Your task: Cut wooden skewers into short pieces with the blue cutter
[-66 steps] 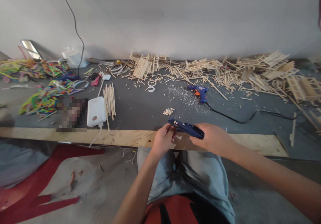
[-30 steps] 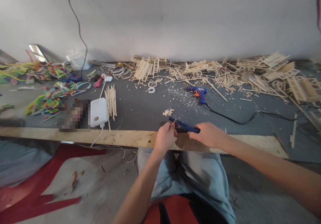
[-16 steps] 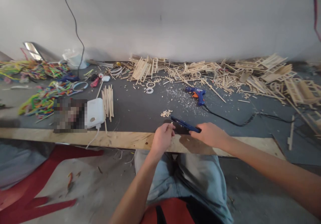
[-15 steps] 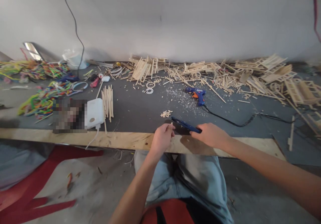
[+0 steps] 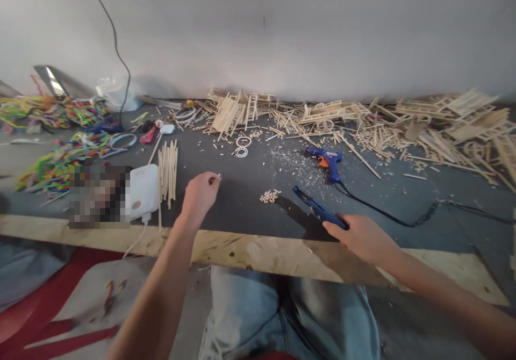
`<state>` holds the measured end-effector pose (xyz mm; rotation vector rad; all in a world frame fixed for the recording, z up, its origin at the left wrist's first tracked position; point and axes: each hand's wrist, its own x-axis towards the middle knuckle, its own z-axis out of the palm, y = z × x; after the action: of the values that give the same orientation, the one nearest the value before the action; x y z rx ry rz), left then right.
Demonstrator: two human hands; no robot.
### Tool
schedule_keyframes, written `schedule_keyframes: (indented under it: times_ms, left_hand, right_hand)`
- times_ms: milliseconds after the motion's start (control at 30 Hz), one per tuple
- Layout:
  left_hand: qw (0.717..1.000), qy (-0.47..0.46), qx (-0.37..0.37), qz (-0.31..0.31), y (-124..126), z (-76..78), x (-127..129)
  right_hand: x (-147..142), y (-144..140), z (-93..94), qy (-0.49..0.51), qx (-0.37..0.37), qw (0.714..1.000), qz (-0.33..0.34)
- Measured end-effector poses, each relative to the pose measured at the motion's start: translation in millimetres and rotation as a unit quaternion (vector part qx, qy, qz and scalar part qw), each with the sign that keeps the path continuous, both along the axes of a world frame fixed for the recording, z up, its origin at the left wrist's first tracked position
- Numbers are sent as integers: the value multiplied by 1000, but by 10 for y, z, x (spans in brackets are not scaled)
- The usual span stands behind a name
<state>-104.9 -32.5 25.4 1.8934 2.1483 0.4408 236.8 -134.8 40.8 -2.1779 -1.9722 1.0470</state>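
Gripping long blue tool in right hand; pinching small whitish bit in left hand, right of slim pale wooden sticks aligned near-to-far.

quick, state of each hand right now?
Left hand: closed, apparently pinching a small pale piece.
Right hand: closed around the blue hand tool.

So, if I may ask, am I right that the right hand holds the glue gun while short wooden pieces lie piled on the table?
Not quite: the head view shows the right hand holding a blue plier-like tool; the glue gun lies on the table.
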Motion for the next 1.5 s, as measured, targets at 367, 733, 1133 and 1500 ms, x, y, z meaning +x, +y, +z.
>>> schedule_keyframes:
  times_ms: [367, 733, 1133, 1500]
  left_hand:
    - [997, 29, 65, -39, 994, -63, -218]
    - [987, 88, 4, -137, 1084, -5, -92]
    - [925, -96, -189, -314, 638, 211, 846]
    - [954, -41, -65, -290, 650, -12, 1337]
  right_hand:
    - [21, 44, -18, -30, -5, 999, 29]
    - [63, 56, -69, -20, 2, 999, 43]
    - [75, 42, -63, -12, 1, 999, 30]
    - [72, 21, -57, 8, 14, 1000, 20]
